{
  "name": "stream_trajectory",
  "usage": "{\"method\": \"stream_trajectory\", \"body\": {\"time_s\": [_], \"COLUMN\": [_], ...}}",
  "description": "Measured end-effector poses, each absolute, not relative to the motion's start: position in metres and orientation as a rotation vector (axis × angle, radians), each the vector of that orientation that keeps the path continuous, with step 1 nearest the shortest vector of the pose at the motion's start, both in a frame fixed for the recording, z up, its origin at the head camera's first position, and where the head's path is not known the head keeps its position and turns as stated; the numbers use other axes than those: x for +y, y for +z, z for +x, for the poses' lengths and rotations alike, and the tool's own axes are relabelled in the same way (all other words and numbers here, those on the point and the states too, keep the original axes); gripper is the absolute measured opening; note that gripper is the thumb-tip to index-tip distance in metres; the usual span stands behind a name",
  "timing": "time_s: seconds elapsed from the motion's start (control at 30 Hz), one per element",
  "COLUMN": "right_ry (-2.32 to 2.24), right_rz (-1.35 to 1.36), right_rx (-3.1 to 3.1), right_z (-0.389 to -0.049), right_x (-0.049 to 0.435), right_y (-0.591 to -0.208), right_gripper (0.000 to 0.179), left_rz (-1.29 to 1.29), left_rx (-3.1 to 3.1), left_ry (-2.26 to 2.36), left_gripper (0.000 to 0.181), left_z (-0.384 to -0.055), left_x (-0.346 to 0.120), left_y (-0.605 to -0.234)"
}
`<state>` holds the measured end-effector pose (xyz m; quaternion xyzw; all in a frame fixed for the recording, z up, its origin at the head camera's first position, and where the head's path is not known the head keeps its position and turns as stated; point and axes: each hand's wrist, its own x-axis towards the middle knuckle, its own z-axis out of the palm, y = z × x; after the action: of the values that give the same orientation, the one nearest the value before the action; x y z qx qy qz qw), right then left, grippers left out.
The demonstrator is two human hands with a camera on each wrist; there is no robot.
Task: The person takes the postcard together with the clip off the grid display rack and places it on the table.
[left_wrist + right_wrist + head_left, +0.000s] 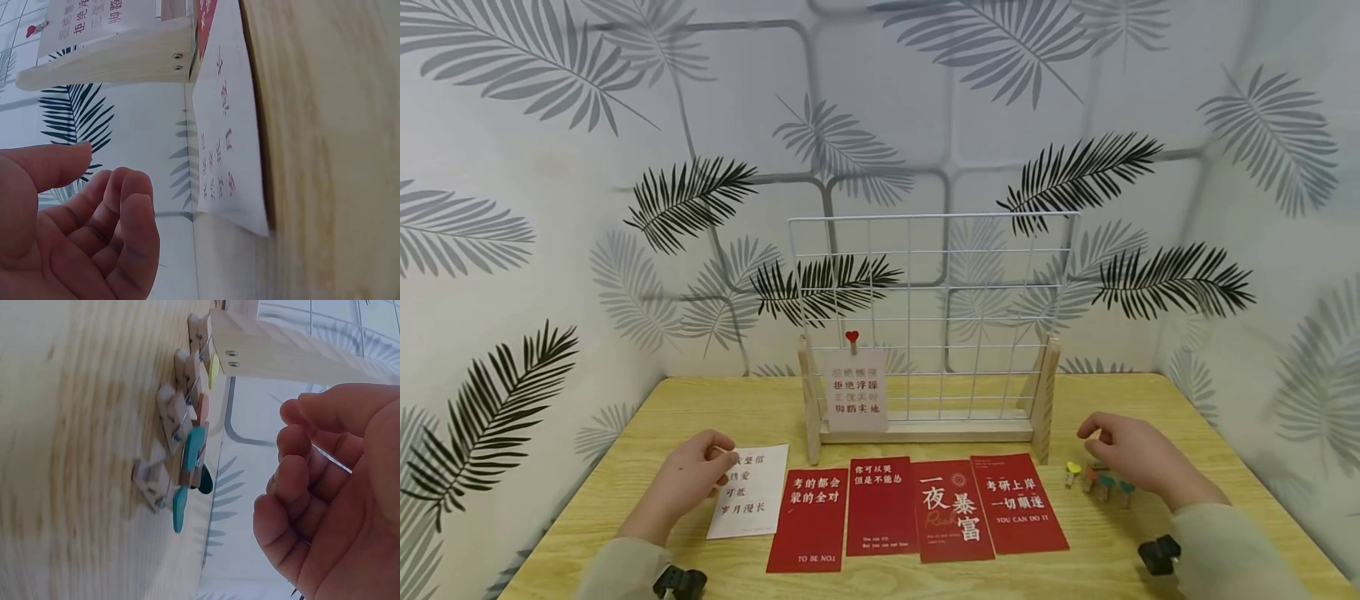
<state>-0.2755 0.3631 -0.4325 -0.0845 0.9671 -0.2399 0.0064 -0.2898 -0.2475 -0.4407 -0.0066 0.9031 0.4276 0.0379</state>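
Observation:
My left hand (pixel 688 475) hovers by the white card (pixel 751 492) at the left of the row, its fingers loosely curled around nothing. In the left wrist view the thumb stands apart from the bent fingers (pixel 134 206). Over on the right, my right hand (pixel 1138 454) is held above several small wooden clothespins (pixel 1101 483) with coloured heart tops. The right wrist view shows those pegs (pixel 178 419) on the table, apart from the relaxed, unfilled fingers (pixel 290 481). Red cards with white lettering lie between the hands, among them a "TO BE NO.1" card (pixel 808 521).
A white wire grid (pixel 940 321) stands on a wooden base (pixel 925 431) behind the cards. Clipped at its lower left by a red-heart clothespin (pixel 852 342) hangs a white card (pixel 857 392). Leaf-patterned walls (pixel 880 108) enclose the wooden table (pixel 715 408) at the back and sides.

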Motion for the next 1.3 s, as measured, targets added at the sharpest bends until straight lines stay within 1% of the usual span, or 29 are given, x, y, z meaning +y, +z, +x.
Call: {"method": "stream_trajectory", "body": {"time_s": [0.37,0.77,0.97,1.3], "right_ry": [-0.861,-0.862,-0.839,-0.830], "right_rz": [-0.285,-0.255,-0.338,-0.442], "right_rx": [2.993,2.974,3.025,3.078], "right_z": [-0.274,-0.274,-0.274,-0.276], "right_x": [0.349,0.333,0.323,0.305], "right_y": [-0.433,-0.429,-0.421,-0.407], "right_gripper": [0.020,0.020,0.017,0.019], "left_rz": [0.067,0.129,0.150,0.207], "left_rx": [2.780,2.775,2.815,2.841], "left_ry": [1.381,1.443,1.420,1.456], "left_gripper": [0.032,0.030,0.029,0.032], "left_z": [-0.290,-0.291,-0.289,-0.290], "left_x": [-0.234,-0.217,-0.203,-0.181], "left_y": [-0.438,-0.438,-0.432,-0.421]}}
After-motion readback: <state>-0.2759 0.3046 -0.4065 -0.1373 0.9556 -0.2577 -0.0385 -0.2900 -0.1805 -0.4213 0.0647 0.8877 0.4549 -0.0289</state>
